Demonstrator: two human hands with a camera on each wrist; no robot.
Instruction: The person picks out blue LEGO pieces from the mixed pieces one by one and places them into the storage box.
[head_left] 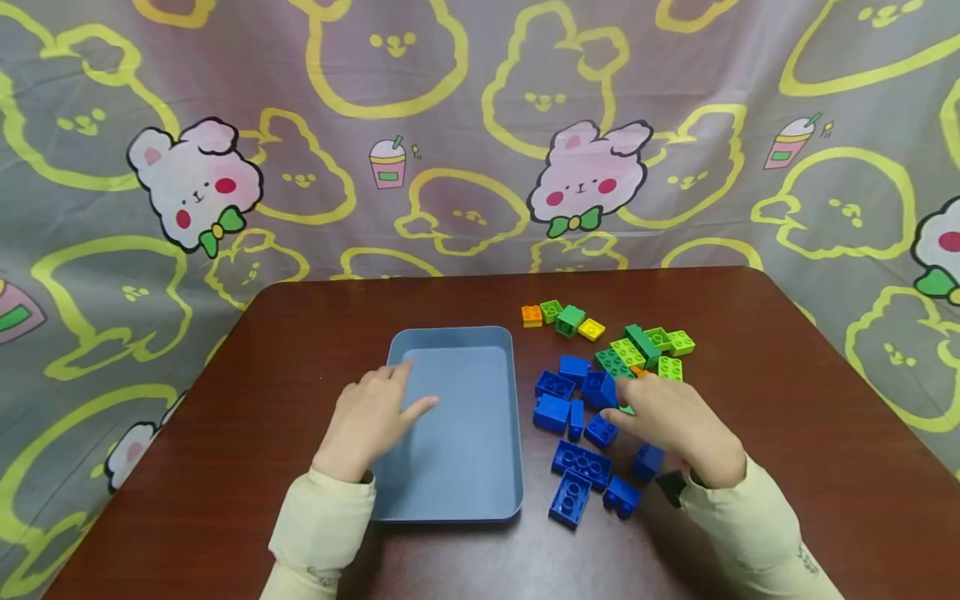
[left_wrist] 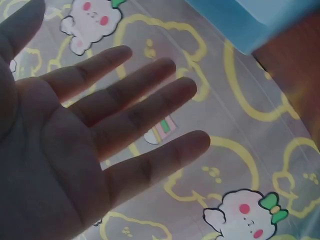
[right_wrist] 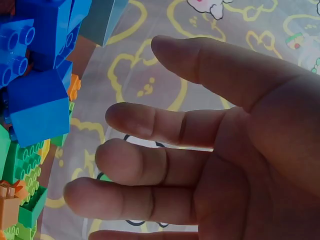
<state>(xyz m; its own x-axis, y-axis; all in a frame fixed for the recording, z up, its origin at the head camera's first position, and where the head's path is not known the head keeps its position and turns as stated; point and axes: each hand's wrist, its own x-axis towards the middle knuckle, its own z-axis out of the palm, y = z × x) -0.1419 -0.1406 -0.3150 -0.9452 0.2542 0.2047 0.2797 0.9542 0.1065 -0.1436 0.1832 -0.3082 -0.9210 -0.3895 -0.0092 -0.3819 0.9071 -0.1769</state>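
My left hand hovers over the left side of a blue-grey tray, thumb spread from the fingers; the left wrist view shows its palm with straight fingers and nothing held. My right hand is above the right part of a pile of building bricks, nearest to a blue brick and a small blue brick. In the right wrist view its fingers are loosely bent and apart from a blue brick. Part of the pile is hidden under this hand.
Several blue bricks lie right of the tray. Farther back are green bricks, light green bricks, a yellow brick and an orange brick. A patterned curtain hangs behind the brown table.
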